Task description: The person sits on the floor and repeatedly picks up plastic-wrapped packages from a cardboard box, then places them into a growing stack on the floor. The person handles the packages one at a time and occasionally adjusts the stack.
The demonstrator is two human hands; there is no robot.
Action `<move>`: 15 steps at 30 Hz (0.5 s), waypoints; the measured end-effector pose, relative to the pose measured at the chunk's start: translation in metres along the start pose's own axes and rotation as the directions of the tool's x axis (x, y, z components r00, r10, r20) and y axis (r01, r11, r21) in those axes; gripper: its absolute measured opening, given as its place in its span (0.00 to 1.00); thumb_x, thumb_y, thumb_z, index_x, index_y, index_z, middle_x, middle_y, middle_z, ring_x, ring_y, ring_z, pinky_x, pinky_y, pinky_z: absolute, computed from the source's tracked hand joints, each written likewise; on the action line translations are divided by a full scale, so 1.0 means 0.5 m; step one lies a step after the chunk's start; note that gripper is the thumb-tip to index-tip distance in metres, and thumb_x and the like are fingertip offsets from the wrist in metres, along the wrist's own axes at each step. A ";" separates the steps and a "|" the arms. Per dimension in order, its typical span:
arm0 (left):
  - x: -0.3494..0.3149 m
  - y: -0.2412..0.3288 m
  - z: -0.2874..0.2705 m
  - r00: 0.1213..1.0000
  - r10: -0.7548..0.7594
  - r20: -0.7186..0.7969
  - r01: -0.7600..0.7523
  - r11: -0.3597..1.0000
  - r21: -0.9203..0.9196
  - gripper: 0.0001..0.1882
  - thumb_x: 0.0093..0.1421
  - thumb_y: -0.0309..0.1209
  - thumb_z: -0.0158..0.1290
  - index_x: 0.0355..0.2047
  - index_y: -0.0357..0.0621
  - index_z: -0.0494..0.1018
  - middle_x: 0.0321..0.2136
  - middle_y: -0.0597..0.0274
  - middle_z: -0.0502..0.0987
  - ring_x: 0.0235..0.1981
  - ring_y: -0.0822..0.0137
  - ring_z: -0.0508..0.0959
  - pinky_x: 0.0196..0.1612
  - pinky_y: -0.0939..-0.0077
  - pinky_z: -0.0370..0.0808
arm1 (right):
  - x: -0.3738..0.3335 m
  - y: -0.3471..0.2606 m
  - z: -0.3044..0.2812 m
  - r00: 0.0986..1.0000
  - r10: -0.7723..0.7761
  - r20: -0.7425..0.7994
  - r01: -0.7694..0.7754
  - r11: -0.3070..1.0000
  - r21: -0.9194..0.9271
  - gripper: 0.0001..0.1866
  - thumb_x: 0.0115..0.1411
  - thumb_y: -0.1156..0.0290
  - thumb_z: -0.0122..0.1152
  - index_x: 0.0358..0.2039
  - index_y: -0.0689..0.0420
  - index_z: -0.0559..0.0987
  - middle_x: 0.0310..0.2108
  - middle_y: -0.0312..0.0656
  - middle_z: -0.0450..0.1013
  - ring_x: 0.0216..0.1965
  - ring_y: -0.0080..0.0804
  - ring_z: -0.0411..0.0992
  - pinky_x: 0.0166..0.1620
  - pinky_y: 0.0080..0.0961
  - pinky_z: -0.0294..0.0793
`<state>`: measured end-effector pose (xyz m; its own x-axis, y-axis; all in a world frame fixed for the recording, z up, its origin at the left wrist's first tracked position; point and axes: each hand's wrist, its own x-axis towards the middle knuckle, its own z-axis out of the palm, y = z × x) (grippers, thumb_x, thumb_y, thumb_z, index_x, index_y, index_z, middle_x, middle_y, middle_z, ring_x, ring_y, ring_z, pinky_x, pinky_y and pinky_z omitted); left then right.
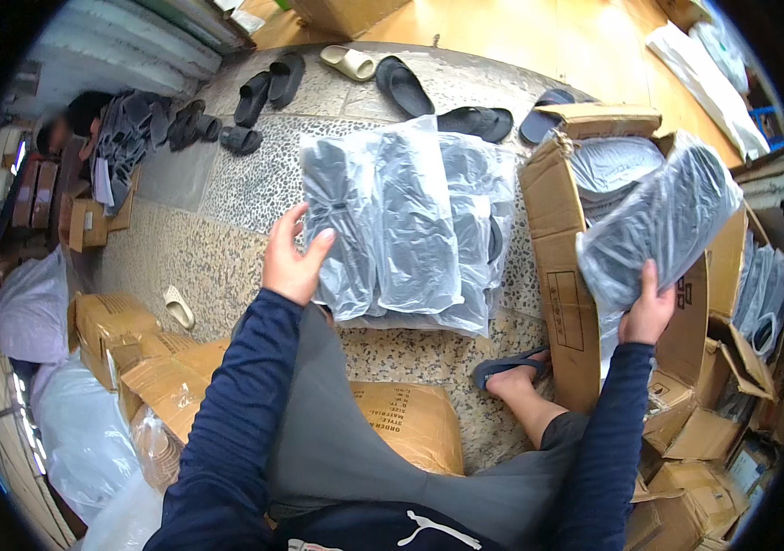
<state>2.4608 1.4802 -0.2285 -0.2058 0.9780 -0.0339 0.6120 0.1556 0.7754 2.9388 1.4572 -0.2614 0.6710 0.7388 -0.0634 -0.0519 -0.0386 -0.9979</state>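
My right hand [649,313] grips a dark pair of slippers [667,216] wrapped in a clear plastic bag, tilted over an open cardboard box [559,275] on the right. More bagged dark footwear [617,165] shows inside that box. In front of me lies a pile of similar bagged slippers [417,220], laid side by side and overlapping. My left hand [295,260] is at the pile's left edge, thumb and fingers apart; the fingertips are next to the leftmost bag, and whether they touch it I cannot tell.
Several loose dark slippers [403,89] and a cream one [348,62] lie along the far floor edge. A taped carton [410,422] sits between my legs. Opened cartons [699,496] crowd the right; plastic bags [89,441] and boxes [116,321] stand left. A person [61,138] is at the far left.
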 end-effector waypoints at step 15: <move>0.029 -0.020 0.068 0.744 -0.031 0.667 -0.132 0.972 0.193 0.35 0.62 0.50 0.49 0.61 0.37 0.62 0.65 0.38 0.53 0.69 0.50 0.49 0.67 0.63 0.48 | -0.263 0.051 0.330 0.807 0.267 0.527 0.314 0.561 -0.766 0.31 0.57 0.55 0.60 0.56 0.61 0.69 0.57 0.57 0.63 0.60 0.49 0.61 0.61 0.37 0.62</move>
<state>2.4777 1.4975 -0.2579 0.3374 0.8157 -0.4698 0.7694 0.0486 0.6369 2.7273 1.4701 -0.2765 0.1376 0.9403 -0.3112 0.7480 -0.3046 -0.5897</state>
